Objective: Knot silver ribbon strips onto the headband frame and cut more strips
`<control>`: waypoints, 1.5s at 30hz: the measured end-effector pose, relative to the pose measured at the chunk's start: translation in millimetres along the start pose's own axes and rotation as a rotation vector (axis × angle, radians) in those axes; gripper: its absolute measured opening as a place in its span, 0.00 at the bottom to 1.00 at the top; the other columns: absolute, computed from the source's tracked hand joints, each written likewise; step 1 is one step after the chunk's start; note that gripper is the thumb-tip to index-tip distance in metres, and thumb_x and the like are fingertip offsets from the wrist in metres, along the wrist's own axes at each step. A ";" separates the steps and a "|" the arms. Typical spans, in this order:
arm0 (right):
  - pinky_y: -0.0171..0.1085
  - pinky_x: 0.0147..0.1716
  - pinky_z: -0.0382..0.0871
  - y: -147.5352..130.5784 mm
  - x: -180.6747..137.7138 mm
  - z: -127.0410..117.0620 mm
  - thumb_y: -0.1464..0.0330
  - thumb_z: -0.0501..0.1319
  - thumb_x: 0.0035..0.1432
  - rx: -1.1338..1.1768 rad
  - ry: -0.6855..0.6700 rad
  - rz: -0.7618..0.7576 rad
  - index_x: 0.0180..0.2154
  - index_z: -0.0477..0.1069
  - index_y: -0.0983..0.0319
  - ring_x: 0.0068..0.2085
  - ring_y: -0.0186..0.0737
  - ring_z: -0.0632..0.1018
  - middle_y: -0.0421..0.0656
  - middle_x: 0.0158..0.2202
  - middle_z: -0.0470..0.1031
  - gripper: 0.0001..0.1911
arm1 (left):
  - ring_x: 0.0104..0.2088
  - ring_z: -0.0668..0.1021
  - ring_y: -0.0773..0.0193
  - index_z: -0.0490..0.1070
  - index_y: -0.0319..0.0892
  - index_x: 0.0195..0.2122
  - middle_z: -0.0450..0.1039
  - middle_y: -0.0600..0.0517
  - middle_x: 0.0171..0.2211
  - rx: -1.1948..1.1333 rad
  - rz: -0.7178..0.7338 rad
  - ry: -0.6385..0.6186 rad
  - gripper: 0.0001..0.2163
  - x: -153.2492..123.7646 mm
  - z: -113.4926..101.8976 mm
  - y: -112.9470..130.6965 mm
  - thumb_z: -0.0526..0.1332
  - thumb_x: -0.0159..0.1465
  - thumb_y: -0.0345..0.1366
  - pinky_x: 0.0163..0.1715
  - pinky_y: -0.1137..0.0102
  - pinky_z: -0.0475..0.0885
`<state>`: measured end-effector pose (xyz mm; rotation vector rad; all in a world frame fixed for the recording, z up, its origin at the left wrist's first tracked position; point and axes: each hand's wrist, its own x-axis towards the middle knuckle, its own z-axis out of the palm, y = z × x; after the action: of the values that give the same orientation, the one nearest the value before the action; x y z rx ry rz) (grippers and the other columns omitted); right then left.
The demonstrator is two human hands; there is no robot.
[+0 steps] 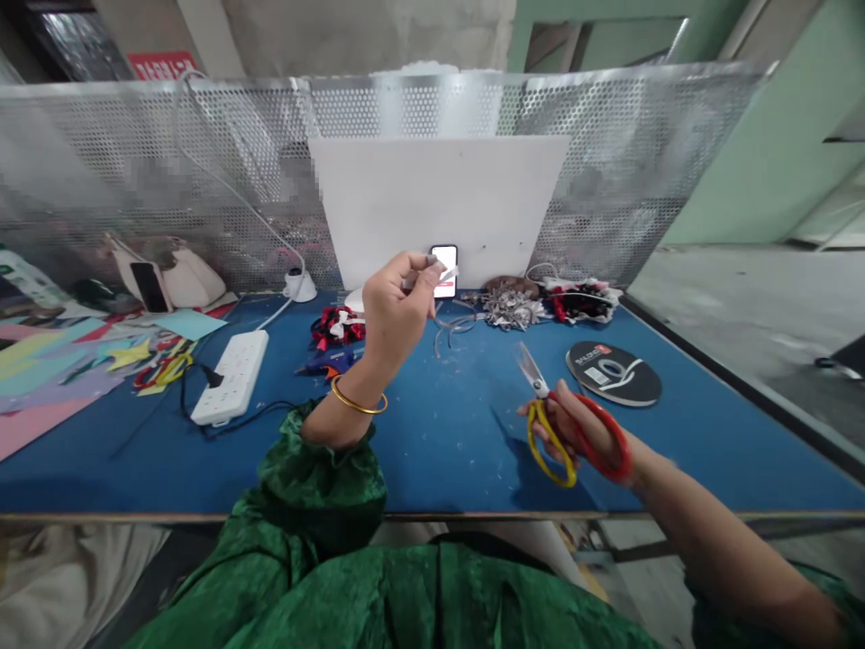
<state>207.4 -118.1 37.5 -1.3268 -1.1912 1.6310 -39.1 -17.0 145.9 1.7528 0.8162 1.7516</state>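
Observation:
My left hand point(396, 302) is raised above the blue table point(439, 433), fingers pinched on a thin silver ribbon point(447, 323) that hangs in loops toward the tabletop. A gold bangle sits on that wrist, and a green sleeve covers the forearm. My right hand point(574, 428) is lower and to the right, wrapped round the yellow and red handles of a pair of scissors point(550, 415). The scissor blades point up and to the left, nearly closed. The two hands are apart.
A white power strip point(230, 377) with black cable lies left. A glue gun point(331, 362), red-black bows point(336, 326), silver bows point(510, 308) and a ribbon spool point(614, 372) sit around. Coloured paper point(47, 379) covers the far left. A white board point(439, 207) and phone point(444, 269) lean on the perforated screen.

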 end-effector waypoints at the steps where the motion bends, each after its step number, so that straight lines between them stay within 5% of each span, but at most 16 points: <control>1: 0.33 0.19 0.59 6.3 -0.3 -1.4 0.43 0.48 0.60 -0.155 0.119 -0.072 0.45 0.67 0.63 0.22 0.36 0.70 0.40 0.26 0.68 0.31 | 0.15 0.64 0.74 0.74 0.41 0.31 0.63 0.58 0.14 0.012 -0.005 -0.030 0.06 -3.7 3.7 -0.6 0.61 0.63 0.37 0.16 0.75 0.58; 5: 0.40 0.31 0.65 13.4 9.4 -5.1 0.45 0.53 0.58 -1.032 0.618 -0.269 0.49 0.66 0.61 0.34 0.49 0.77 0.48 0.33 0.75 0.30 | 0.15 0.62 0.74 0.71 0.41 0.28 0.62 0.59 0.13 0.052 -0.069 -0.148 0.08 -21.7 18.4 -14.2 0.60 0.63 0.38 0.17 0.75 0.57; 7: 0.42 0.33 0.65 9.0 16.8 -8.3 0.44 0.55 0.56 -1.371 0.617 -0.187 0.45 0.69 0.63 0.38 0.55 0.78 0.53 0.36 0.77 0.30 | 0.16 0.64 0.74 0.70 0.41 0.26 0.63 0.58 0.13 0.085 -0.127 -0.197 0.09 -32.0 23.0 -30.2 0.60 0.62 0.38 0.19 0.75 0.59; 10: 0.42 0.31 0.64 3.8 22.3 -18.0 0.43 0.56 0.54 -1.564 0.538 -0.007 0.40 0.71 0.63 0.37 0.57 0.79 0.54 0.33 0.78 0.30 | 0.16 0.64 0.73 0.69 0.41 0.24 0.63 0.58 0.13 0.119 -0.269 -0.229 0.11 -48.1 24.6 -62.7 0.61 0.61 0.40 0.19 0.76 0.59; 13: 0.42 0.33 0.65 6.3 18.7 -35.6 0.45 0.52 0.58 -1.591 0.676 -0.056 0.47 0.69 0.64 0.40 0.57 0.79 0.56 0.40 0.78 0.30 | 0.14 0.62 0.74 0.70 0.40 0.25 0.63 0.59 0.13 0.073 -0.484 -0.214 0.10 -62.7 23.7 -93.8 0.61 0.59 0.41 0.17 0.76 0.56; 16: 0.41 0.30 0.65 13.2 13.4 -60.4 0.44 0.53 0.56 -1.470 0.592 0.114 0.43 0.72 0.61 0.40 0.57 0.79 0.53 0.38 0.79 0.29 | 0.14 0.60 0.75 0.70 0.39 0.26 0.61 0.59 0.14 -0.055 -0.702 -0.190 0.09 -73.6 25.1 -112.8 0.62 0.57 0.40 0.16 0.76 0.55; 18: 0.41 0.31 0.65 17.2 12.7 -78.6 0.43 0.55 0.53 -1.413 0.653 0.179 0.44 0.72 0.60 0.41 0.58 0.79 0.53 0.39 0.79 0.30 | 0.14 0.60 0.75 0.69 0.38 0.27 0.61 0.60 0.14 -0.117 -0.784 -0.197 0.08 -78.4 27.3 -118.5 0.63 0.56 0.39 0.17 0.76 0.56; 22: 0.43 0.33 0.64 19.1 19.3 -113.9 0.45 0.56 0.54 -1.346 0.874 0.200 0.51 0.70 0.64 0.43 0.59 0.78 0.58 0.43 0.78 0.34 | 0.14 0.60 0.76 0.70 0.38 0.27 0.61 0.59 0.15 -0.131 -0.823 -0.249 0.09 -82.9 30.5 -122.2 0.64 0.55 0.39 0.16 0.77 0.55; 31: 0.43 0.33 0.64 6.2 45.8 -169.7 0.55 0.59 0.55 -1.358 0.841 0.355 0.44 0.74 0.68 0.44 0.58 0.77 0.60 0.44 0.76 0.25 | 0.14 0.59 0.76 0.69 0.38 0.26 0.61 0.59 0.15 -0.097 -0.842 -0.317 0.12 -85.1 31.6 -123.9 0.64 0.56 0.42 0.16 0.76 0.55; 34: 0.44 0.35 0.66 -7.1 50.9 -151.4 0.63 0.58 0.55 -1.465 0.831 0.240 0.41 0.76 0.68 0.43 0.58 0.77 0.60 0.42 0.77 0.17 | 0.13 0.59 0.76 0.70 0.37 0.27 0.61 0.59 0.15 -0.130 -0.848 -0.324 0.12 -85.0 32.8 -122.6 0.63 0.57 0.43 0.16 0.76 0.55; 37: 0.44 0.42 0.66 -24.2 63.0 -106.0 0.65 0.56 0.58 -1.370 0.864 -0.315 0.46 0.75 0.64 0.47 0.54 0.76 0.55 0.45 0.77 0.17 | 0.13 0.60 0.76 0.71 0.37 0.30 0.63 0.58 0.16 -0.177 -0.811 -0.349 0.14 -84.3 33.3 -120.8 0.61 0.59 0.45 0.17 0.76 0.56; 39: 0.40 0.43 0.67 -32.9 76.8 -68.9 0.60 0.57 0.59 -1.022 0.631 -0.559 0.43 0.76 0.61 0.43 0.47 0.77 0.48 0.42 0.79 0.16 | 0.14 0.61 0.76 0.72 0.37 0.31 0.64 0.57 0.16 -0.185 -0.776 -0.359 0.15 -83.6 33.0 -119.7 0.59 0.60 0.47 0.17 0.76 0.56; 42: 0.38 0.39 0.68 -34.3 101.5 -19.1 0.54 0.56 0.59 -0.628 0.293 -0.614 0.37 0.76 0.62 0.38 0.43 0.77 0.44 0.34 0.79 0.19 | 0.14 0.62 0.75 0.71 0.37 0.32 0.65 0.56 0.16 -0.188 -0.740 -0.363 0.16 -82.5 32.1 -119.0 0.57 0.62 0.47 0.16 0.76 0.54; 45: 0.36 0.34 0.65 -20.5 120.6 11.2 0.53 0.59 0.57 -0.554 0.151 -0.556 0.32 0.75 0.62 0.32 0.39 0.74 0.42 0.30 0.78 0.19 | 0.14 0.63 0.74 0.70 0.37 0.31 0.65 0.56 0.16 -0.198 -0.724 -0.365 0.16 -82.0 31.1 -119.7 0.56 0.62 0.48 0.16 0.76 0.55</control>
<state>169.2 -2.8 18.8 -1.2445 -1.7964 0.8206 -12.3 5.9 1.8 1.3444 0.9216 0.9655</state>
